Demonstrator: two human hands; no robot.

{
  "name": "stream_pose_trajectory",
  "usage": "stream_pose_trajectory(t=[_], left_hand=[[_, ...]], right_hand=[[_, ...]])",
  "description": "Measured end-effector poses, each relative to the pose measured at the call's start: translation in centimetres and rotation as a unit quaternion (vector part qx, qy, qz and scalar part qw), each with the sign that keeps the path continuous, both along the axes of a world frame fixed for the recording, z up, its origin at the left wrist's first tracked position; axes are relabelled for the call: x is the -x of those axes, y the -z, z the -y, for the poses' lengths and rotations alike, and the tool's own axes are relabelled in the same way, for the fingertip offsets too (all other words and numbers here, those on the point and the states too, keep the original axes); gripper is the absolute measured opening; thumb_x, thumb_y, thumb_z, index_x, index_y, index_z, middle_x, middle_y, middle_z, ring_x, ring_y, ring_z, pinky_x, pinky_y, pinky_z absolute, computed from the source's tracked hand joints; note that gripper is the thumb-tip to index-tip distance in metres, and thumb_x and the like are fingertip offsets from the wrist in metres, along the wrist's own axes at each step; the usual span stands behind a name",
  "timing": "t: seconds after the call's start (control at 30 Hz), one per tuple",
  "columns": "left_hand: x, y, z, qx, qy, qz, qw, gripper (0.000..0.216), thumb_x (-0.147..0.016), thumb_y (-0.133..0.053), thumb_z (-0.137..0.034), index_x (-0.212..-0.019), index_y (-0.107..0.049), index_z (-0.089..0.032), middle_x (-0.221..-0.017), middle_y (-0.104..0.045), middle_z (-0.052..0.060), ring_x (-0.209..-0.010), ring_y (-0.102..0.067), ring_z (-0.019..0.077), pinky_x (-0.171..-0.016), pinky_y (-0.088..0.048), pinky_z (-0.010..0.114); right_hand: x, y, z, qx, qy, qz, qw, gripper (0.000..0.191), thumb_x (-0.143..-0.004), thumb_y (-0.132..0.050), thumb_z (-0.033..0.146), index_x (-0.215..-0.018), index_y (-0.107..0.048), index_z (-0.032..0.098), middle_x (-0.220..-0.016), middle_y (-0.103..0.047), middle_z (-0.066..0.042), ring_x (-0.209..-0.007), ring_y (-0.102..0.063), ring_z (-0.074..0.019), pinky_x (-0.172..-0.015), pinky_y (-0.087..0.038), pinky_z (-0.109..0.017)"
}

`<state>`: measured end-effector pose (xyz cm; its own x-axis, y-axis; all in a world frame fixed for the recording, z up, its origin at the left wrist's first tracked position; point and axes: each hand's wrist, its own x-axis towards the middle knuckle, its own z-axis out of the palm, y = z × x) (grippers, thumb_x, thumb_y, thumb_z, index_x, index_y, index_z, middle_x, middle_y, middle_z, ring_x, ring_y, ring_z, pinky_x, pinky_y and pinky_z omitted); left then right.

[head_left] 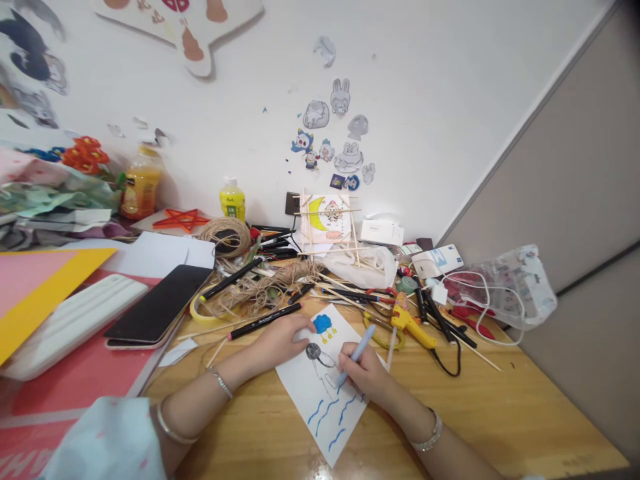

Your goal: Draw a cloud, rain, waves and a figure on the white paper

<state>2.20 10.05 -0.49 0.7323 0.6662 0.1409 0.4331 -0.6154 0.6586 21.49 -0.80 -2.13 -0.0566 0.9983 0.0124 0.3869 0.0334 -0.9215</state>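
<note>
A white sheet of paper (pixel 303 400) lies at an angle on the wooden table. Drawn on it are a blue cloud with hanging yellow stars, a stick-like figure with a dark scribbled head, and blue wavy lines. My right hand (pixel 367 373) grips a pale blue pen (pixel 364 341), its tip down on the sheet beside the figure. My left hand (pixel 284 339) rests on the sheet's upper left edge, fingers stretched out and holding nothing. Just beyond it lies a black marker (pixel 265 321).
A yellow glue gun (pixel 413 323) with a cord lies right of the sheet. Behind are tangled twine (pixel 290 273), several markers and a stick-framed drawing (pixel 330 217). Phones (pixel 160 303) and a white case (pixel 80 327) lie left. Bottles (pixel 233 200) stand by the wall; a plastic bag (pixel 520 287) lies right.
</note>
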Motion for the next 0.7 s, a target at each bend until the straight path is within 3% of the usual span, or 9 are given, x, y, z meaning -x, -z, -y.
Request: stream_pose_trajectory(t=[0.27, 0.53, 0.7], left_hand=[[-0.02, 0.09, -0.06, -0.003, 0.003, -0.005, 1.0, 0.026, -0.074, -0.056, -0.013, -0.095, -0.069, -0.02, -0.104, -0.071, 0.003, -0.098, -0.064, 0.0214, -0.09, -0.046, 0.027], [-0.09, 0.2, -0.15, -0.005, 0.001, -0.006, 1.0, 0.026, -0.073, -0.056, -0.013, -0.094, -0.069, -0.021, -0.103, -0.071, 0.002, -0.097, -0.064, 0.0211, -0.089, -0.046, 0.027], [0.0, 0.15, -0.08, -0.005, 0.003, -0.006, 1.0, 0.026, -0.074, -0.055, -0.013, -0.095, -0.069, -0.02, -0.103, -0.071, 0.003, -0.097, -0.064, 0.0219, -0.089, -0.046, 0.028]], right_hand=[[-0.01, 0.23, -0.12, -0.013, 0.007, 0.005, 1.0, 0.028, -0.081, -0.049, 0.035, -0.056, -0.042, 0.022, -0.049, -0.039, 0.005, -0.046, -0.04, -0.0113, -0.044, -0.03, -0.023], [0.23, -0.02, -0.12, -0.039, -0.001, 0.021, 0.999, 0.028, -0.082, -0.048, 0.036, -0.059, -0.044, 0.022, -0.053, -0.048, 0.003, -0.051, -0.044, -0.0126, -0.048, -0.033, -0.023], [0.13, 0.0, -0.11, -0.034, -0.002, 0.022, 0.999, 0.028, -0.082, -0.046, 0.036, -0.057, -0.042, 0.022, -0.05, -0.045, 0.004, -0.049, -0.042, -0.0122, -0.048, -0.033, -0.023]])
